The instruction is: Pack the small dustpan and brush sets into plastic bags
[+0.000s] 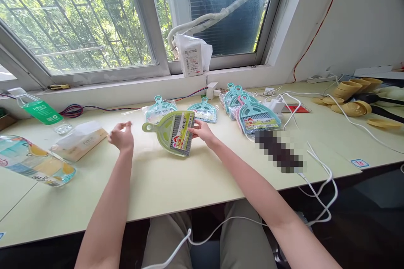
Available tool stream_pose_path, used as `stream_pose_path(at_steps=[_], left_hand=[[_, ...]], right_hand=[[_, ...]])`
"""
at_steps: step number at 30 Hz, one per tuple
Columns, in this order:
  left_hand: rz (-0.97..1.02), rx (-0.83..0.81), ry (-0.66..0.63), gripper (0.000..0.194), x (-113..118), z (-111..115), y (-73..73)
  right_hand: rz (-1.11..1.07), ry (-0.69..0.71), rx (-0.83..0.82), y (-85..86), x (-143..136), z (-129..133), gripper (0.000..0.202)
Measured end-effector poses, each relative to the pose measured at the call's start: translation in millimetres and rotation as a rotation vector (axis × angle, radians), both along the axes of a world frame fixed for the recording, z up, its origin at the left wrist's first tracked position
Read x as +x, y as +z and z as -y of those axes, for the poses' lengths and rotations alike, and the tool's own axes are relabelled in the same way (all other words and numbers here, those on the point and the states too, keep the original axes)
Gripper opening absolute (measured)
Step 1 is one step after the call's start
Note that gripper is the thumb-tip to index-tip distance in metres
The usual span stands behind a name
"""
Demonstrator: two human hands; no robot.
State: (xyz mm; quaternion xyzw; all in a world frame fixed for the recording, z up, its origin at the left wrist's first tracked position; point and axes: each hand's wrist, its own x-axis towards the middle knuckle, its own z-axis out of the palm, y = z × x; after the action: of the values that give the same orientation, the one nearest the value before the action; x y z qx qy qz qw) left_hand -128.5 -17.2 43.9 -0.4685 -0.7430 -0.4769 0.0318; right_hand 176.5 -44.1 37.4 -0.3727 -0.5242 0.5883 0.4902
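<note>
A light-green dustpan [163,133] with a small grey-bristled brush [173,136] and a printed label card [183,131] tilts just above the desk, its handle pointing left. My right hand [203,132] is closed on the right edge of this dustpan set. To the left of the handle, apart from it, my left hand [122,136] is raised with curled fingers; what they pinch, if anything, I cannot make out. Behind the green set lie two blue dustpan sets, one at left [158,109] and one at right [203,111], in clear wrappers.
More wrapped dustpan sets [257,115] are piled at right, near a pixelated dark object [279,151] and white cables [325,168]. A tissue pack [80,139], a green-labelled bottle [42,111] and a large printed bottle [34,162] occupy the left. Yellow scoop-like pieces [350,107] sit far right.
</note>
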Motion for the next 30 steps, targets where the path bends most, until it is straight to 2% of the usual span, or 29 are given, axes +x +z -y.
stream_pose_path(at_steps=[3, 4, 6, 8, 10, 11, 13, 14, 15, 17, 20, 25, 28, 30], left_hand=[[0.061, 0.105, 0.346, 0.029, -22.9, 7.1, 0.9], [0.05, 0.156, 0.396, 0.036, -26.4, 10.2, 1.3], [-0.02, 0.277, 0.398, 0.054, -23.6, 15.6, 2.7], [-0.095, 0.369, 0.242, 0.056, -6.3, 18.4, 4.2], [-0.042, 0.365, -0.067, 0.045, 23.0, 18.7, 3.6], [0.092, 0.289, -0.279, 0.041, 40.0, 18.6, 2.0], [0.433, 0.04, -0.698, 0.049, 72.6, 19.3, -3.8], [0.572, -0.07, -0.826, 0.054, 85.9, 20.3, -7.3], [0.678, -0.134, -0.882, 0.055, 96.2, 21.5, -10.7], [0.778, -0.172, -0.899, 0.056, 106.4, 23.7, -15.6], [0.786, -0.083, -0.81, 0.054, 101.8, 22.8, -17.0], [0.761, -0.002, -0.721, 0.055, 84.3, 13.9, -15.7], [0.747, -0.048, -0.74, 0.057, 83.4, 13.0, -16.5], [0.742, -0.089, -0.785, 0.058, 86.5, 15.4, -16.4]], right_hand=[[-0.058, -0.072, -0.003, -2.6, 2.6, -2.9, 0.029], [-0.081, -0.091, -0.009, -3.5, 2.7, -3.4, 0.03], [-0.126, -0.113, -0.017, -4.8, 2.1, -3.7, 0.033], [-0.167, -0.113, -0.013, -5.2, 1.2, -2.8, 0.035], [-0.199, -0.096, 0.002, -5.0, 0.6, -1.3, 0.035], [-0.208, -0.084, 0.008, -5.0, 0.6, -0.8, 0.034], [-0.215, -0.068, 0.01, -5.4, 1.5, -1.6, 0.032], [-0.208, -0.068, 0.0, -5.9, 2.7, -3.2, 0.029], [-0.192, -0.066, -0.021, -6.5, 4.3, -5.6, 0.027], [-0.123, -0.055, -0.072, -7.4, 9.4, -12.5, 0.022], [0.119, -0.103, -0.073, -6.0, 22.0, -23.4, 0.018], [0.873, -0.559, 0.198, -0.1, 53.7, -25.9, 0.029], [1.257, -0.647, 0.211, 0.2, 66.1, -19.6, 0.039], [1.385, -0.713, 0.238, 1.8, 67.3, -15.1, 0.051]])
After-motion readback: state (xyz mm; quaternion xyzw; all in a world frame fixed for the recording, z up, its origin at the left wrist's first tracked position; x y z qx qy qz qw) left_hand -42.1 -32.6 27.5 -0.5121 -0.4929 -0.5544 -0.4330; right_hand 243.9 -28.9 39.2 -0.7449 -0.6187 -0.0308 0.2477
